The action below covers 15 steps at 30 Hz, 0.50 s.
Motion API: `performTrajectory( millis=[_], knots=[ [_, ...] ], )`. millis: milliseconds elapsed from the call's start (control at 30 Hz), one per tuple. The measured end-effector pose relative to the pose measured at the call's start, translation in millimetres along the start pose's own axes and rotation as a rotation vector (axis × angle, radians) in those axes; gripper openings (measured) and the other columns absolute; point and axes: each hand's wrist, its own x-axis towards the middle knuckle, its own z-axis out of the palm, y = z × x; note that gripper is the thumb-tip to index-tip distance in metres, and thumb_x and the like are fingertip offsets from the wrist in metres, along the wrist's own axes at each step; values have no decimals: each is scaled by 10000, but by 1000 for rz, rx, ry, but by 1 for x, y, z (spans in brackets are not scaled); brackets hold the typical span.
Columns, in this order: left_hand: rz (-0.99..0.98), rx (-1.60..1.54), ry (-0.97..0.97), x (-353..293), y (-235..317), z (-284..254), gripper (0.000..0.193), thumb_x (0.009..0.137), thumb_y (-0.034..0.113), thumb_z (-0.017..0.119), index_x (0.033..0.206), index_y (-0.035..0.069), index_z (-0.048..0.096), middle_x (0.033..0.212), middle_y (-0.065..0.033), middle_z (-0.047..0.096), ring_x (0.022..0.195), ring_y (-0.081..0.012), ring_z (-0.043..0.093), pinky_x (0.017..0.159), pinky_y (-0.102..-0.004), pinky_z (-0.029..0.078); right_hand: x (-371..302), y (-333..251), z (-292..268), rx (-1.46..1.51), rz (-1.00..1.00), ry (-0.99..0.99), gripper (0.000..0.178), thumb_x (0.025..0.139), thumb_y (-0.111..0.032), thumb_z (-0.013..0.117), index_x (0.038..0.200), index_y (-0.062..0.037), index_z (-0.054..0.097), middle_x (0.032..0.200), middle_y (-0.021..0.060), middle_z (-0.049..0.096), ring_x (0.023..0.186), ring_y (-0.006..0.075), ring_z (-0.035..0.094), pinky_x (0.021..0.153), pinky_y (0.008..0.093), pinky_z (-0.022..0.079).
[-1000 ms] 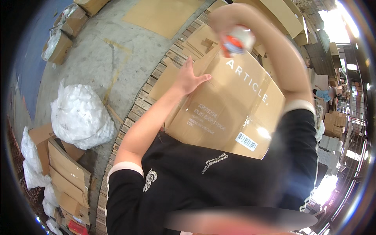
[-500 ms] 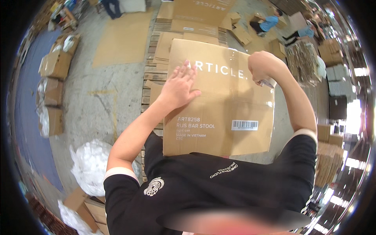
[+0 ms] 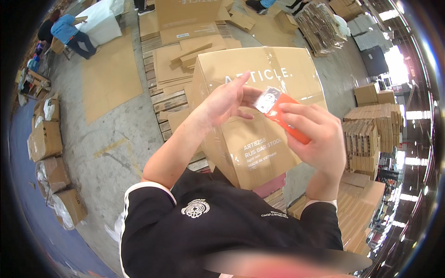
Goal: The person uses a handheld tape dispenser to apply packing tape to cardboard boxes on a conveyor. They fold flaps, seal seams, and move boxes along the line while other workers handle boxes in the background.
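Object [image 3: 276,116], orange, clasped in right hand [image 3: 320,134], fingers curled. Left hand [image 3: 227,102] loosely open beside it, contact unclear. Carton [image 3: 259,132] beneath both.

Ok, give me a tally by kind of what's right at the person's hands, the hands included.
Hands: 2, the left hand and the right hand
Orange tool: 1, held in the right hand
Printed carton: 1, beneath both hands in the view
Total: 4
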Motion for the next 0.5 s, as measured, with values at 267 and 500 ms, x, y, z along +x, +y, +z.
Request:
performTrajectory(
  millis=[267,500],
  knots=[
    [-96,-61,-160,-35,-11,-42,690,1163,571,435,1291,-41,727,1178,-122,777,1111,-236,717,957,-425,571,-27,-51,62,-7,-49,234,431,668,22,848,1084,-53,767,1240,50,799,722,237,631,639,344,551],
    [-71,71,-90,-30,-35,-68,261,1076,233,707,1113,-17,774,1070,-97,796,947,-171,746,910,-363,597,-51,-81,114,23,94,382,350,730,-28,836,1071,-77,779,1281,18,786,691,221,598,614,334,535]
  ],
)
